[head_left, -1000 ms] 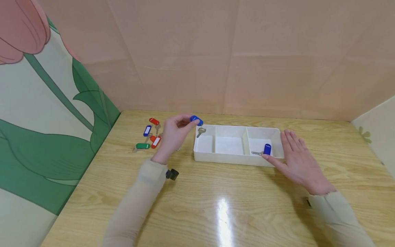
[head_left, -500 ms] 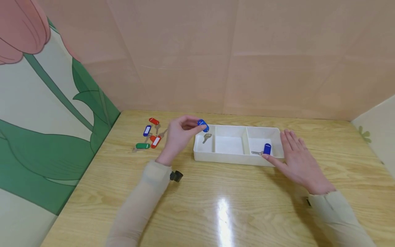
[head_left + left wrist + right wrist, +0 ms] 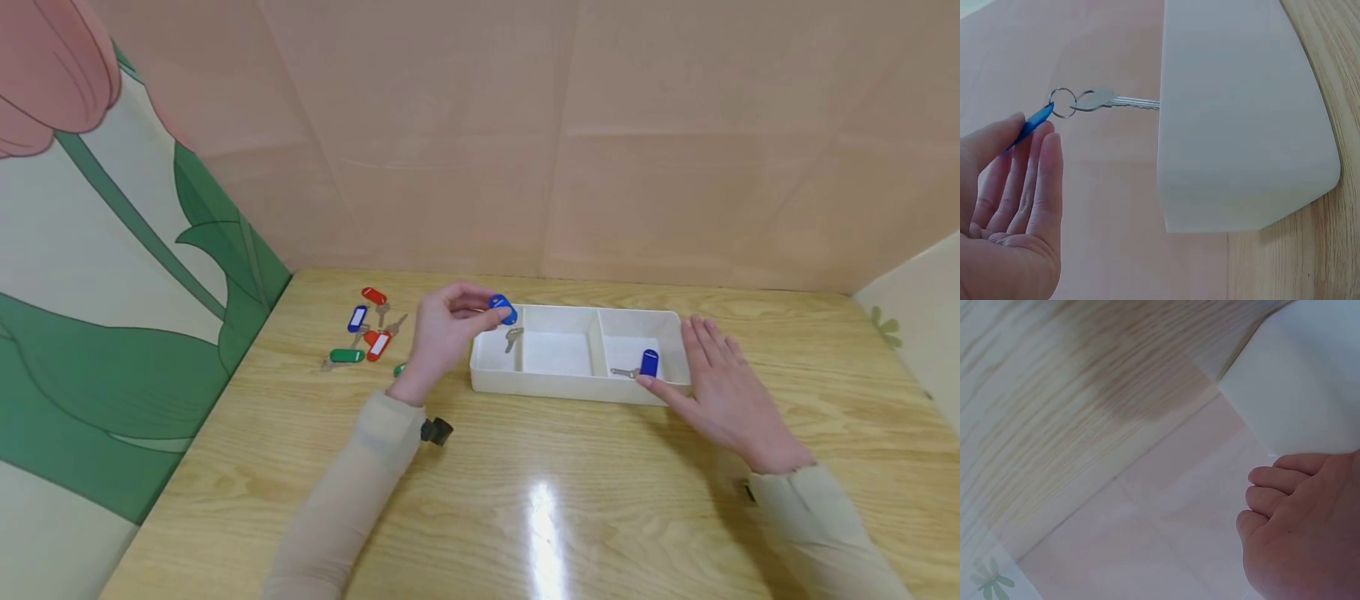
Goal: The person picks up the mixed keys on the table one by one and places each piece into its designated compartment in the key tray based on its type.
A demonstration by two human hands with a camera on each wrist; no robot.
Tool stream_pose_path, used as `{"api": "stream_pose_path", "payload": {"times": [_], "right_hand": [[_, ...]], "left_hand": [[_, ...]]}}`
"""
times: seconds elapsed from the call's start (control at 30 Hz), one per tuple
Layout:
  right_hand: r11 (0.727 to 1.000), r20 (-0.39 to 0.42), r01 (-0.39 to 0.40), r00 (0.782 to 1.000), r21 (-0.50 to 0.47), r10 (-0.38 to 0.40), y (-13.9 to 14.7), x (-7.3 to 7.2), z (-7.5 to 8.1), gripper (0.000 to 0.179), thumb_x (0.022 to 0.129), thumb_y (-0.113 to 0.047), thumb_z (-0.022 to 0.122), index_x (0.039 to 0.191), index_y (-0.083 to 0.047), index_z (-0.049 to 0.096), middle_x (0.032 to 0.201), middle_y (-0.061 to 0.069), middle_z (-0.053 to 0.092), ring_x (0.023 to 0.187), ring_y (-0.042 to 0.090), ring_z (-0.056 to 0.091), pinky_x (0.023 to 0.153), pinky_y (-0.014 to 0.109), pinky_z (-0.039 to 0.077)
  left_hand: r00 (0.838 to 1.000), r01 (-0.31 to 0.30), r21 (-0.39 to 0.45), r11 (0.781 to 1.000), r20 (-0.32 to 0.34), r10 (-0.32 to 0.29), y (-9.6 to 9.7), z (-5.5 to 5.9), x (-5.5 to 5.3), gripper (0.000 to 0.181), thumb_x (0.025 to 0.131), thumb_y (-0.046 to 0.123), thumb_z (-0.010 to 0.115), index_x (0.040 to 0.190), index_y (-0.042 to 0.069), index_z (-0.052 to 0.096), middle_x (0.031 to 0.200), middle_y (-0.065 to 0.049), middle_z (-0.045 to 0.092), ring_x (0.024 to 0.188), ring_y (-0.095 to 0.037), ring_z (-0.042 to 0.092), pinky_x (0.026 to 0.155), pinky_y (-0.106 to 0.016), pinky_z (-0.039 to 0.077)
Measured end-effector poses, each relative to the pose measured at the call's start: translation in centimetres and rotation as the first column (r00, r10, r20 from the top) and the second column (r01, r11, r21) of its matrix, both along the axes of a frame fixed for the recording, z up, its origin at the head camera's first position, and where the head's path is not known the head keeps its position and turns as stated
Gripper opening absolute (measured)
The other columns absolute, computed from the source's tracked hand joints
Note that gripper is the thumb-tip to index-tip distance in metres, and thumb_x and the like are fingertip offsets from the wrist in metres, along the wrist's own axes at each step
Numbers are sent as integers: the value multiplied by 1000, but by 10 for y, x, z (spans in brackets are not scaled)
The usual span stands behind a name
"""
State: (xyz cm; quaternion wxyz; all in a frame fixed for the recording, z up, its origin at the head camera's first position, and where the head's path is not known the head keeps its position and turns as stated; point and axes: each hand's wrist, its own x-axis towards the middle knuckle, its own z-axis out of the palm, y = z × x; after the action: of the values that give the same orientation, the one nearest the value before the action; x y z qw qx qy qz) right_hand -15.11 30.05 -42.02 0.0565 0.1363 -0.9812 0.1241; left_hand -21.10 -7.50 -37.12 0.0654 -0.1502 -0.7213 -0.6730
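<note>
My left hand [image 3: 448,330] pinches a blue key tag [image 3: 503,309] between thumb and fingers. From the tag's ring hangs a silver key [image 3: 513,338], over the left compartment of the white divided box [image 3: 555,385]. In the left wrist view the key [image 3: 1100,100] dangles at the box's rim, its tip hidden behind the wall. My right hand [image 3: 723,400] lies against the box's right end, fingers straight along the outside and thumb over the front rim. Another blue key tag [image 3: 649,363] with a key lies in the right compartment.
Left of the box, several tagged keys lie on the wooden table: a red tag [image 3: 374,296], a blue tag [image 3: 357,318], a red tag with white label [image 3: 378,345] and a green tag [image 3: 347,356]. Another green tag [image 3: 400,369] shows partly behind the left wrist. A pink wall stands behind.
My left hand has moved right, carrying the blue key tag and its key from the box's left corner further over the left compartment. My right hand has stayed in place.
</note>
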Motion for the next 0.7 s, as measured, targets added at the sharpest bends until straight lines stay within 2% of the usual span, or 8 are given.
{"api": "stream_pose_path", "payload": {"times": [0.37, 0.6, 0.7], "right_hand": [[1000, -11, -2, 1000, -1, 2, 0, -1, -1, 104, 99, -60, 55, 160, 1, -3, 165, 26, -3, 152, 33, -11, 121, 51, -7], [1000, -13, -3, 1000, -6, 3, 0, 0, -1, 104, 98, -59, 56, 160, 2, -2, 165, 26, -2, 152, 34, -10, 121, 51, -7], [1000, -13, -3, 1000, -7, 3, 0, 0, 0, 104, 98, -59, 56, 160, 2, -2, 165, 26, -2, 152, 34, -10, 121, 51, -7]], "left_hand": [[1000, 20, -1, 1000, 11, -20, 8, 4, 1, 19, 89, 10, 81, 105, 3, 72, 95, -7, 75, 82, -23, 73, 76, -37, 61], [998, 68, 53, 996, -13, -67, 13, 3, 0, 16, 90, 5, 79, 103, 0, 70, 92, -11, 75, 80, -25, 74, 77, -46, 61], [997, 80, 68, 994, -18, -79, 16, 4, 0, 15, 91, 3, 77, 103, 0, 70, 92, -11, 75, 80, -25, 74, 76, -44, 62]]}}
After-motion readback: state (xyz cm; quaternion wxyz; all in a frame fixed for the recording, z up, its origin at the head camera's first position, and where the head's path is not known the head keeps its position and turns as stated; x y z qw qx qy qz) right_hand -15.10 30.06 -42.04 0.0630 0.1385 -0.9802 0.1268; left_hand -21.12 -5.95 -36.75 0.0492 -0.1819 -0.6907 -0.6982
